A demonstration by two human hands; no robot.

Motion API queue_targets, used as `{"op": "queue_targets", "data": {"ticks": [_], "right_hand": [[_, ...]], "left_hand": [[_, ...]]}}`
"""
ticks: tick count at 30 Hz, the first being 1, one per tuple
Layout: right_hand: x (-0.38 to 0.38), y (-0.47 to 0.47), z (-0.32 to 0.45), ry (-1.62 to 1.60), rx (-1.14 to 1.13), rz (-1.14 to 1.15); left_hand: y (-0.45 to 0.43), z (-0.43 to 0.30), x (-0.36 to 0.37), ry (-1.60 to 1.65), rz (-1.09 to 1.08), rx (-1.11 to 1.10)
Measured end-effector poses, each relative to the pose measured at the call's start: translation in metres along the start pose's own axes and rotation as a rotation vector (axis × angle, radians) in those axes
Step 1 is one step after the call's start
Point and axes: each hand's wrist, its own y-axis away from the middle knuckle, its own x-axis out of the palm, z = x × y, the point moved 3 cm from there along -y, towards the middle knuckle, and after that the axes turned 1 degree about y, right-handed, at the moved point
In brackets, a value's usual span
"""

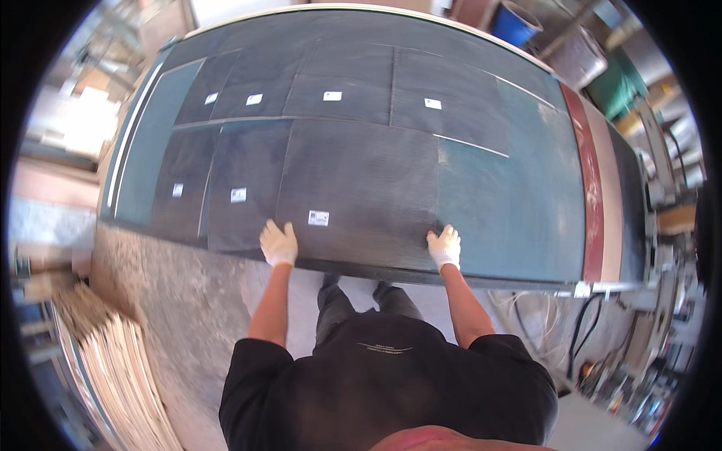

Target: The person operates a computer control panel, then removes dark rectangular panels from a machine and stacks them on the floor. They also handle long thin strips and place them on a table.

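My left hand (279,243), in a pale knit glove, lies at the near left corner of a large dark panel (361,180), thumb and fingers apart. It straddles the seam with the neighbouring dark panel (245,160). At the large panel's right edge, my right hand (444,246), gloved alike, touches the near corner with its fingers spread. The large panel lies flat on a long teal-surfaced table (513,208) and bears a small white label (318,218). Another labelled panel (183,169) lies further left. Behind is a row of several dark panels (344,79) with labels.
A red-brown strip (586,186) and a tan strip (606,191) cross the table's right end. Stacked thin boards (121,377) stand on the floor at lower left. Cables (581,332) hang at lower right. A blue bin (513,25) stands beyond the table's far edge.
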Motion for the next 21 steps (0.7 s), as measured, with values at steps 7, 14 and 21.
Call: {"op": "queue_targets", "data": {"ticks": [7, 14, 21], "right_hand": [[0.03, 0.041, 0.039, -0.2, 0.339, -0.086], [-0.001, 0.019, 0.01, -0.753, 0.539, 0.24], [-0.025, 0.043, 0.046, -1.186, 0.629, 0.488]], "left_hand": [[-0.027, 0.02, 0.016, 0.223, 0.214, -0.168], [-0.084, 0.052, 0.004, 0.679, 0.615, -0.224], [-0.112, 0.042, -0.036, 0.225, 0.501, 0.034]]}}
